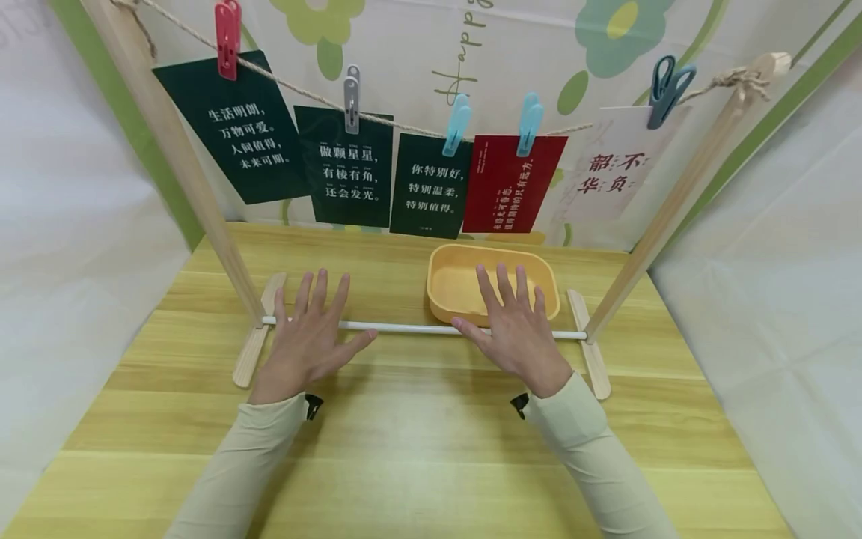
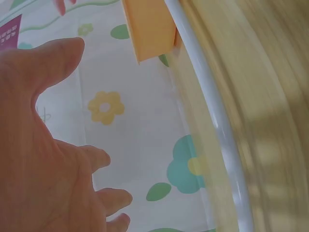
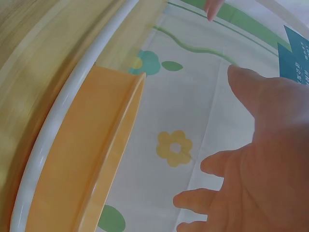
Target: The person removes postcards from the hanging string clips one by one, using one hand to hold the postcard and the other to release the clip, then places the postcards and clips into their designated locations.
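Note:
My left hand [image 1: 306,340] spreads its fingers above the left part of a white rod [image 1: 411,328], palm down and holding nothing. Likewise spread and bare, my right hand [image 1: 518,337] hovers over the rod's right part, its fingertips over an orange plastic bin [image 1: 444,288]. Above them a twine line [image 1: 306,93] carries several cards. Dark green cards [image 1: 252,138] hang at the left, a red card [image 1: 508,187] right of the middle, and a pale pink card [image 1: 622,168] at the right. Clothespins hold them: red [image 1: 227,41], grey [image 1: 352,101], light blue [image 1: 530,123] and dark teal [image 1: 667,90].
Two wooden posts [image 1: 182,165] on flat wooden feet [image 1: 251,355] support the twine, with the white rod joining them low down. The frame stands on a wood-grain table [image 1: 417,449]. Behind it hangs a flower-print cloth [image 1: 411,45].

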`<state>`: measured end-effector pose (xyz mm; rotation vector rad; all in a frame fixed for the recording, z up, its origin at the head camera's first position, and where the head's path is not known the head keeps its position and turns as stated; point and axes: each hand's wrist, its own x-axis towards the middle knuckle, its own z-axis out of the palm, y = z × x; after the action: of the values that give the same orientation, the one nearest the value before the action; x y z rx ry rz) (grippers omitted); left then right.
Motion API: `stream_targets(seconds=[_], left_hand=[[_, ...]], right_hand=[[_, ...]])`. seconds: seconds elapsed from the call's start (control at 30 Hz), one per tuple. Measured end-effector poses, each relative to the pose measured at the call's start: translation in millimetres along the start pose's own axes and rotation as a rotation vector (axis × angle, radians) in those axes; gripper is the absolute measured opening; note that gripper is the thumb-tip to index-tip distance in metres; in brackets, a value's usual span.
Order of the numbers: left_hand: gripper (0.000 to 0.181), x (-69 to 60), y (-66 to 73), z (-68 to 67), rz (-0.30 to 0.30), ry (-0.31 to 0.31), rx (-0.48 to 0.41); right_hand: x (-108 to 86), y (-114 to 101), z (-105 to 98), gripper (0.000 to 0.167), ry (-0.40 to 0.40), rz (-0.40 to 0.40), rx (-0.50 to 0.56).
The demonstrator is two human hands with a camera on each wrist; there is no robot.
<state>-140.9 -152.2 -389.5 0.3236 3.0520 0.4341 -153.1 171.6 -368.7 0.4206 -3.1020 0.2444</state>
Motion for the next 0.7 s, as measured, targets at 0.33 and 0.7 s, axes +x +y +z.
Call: stream_targets(seconds=[0.33,0.7], left_hand=[[0.098,-0.2,-3.8,-9.4,-0.011,-0.017,-0.041],[0.063,1.7,-11.9,-21.8,-0.014,0.135,-0.244]], right_hand=[[2.1,-0.5,-3.6,0.085,0.096,-0.061,-0.049],[8.9,-7.7,-19.0,0.053,0.273,-0.118,0.16]])
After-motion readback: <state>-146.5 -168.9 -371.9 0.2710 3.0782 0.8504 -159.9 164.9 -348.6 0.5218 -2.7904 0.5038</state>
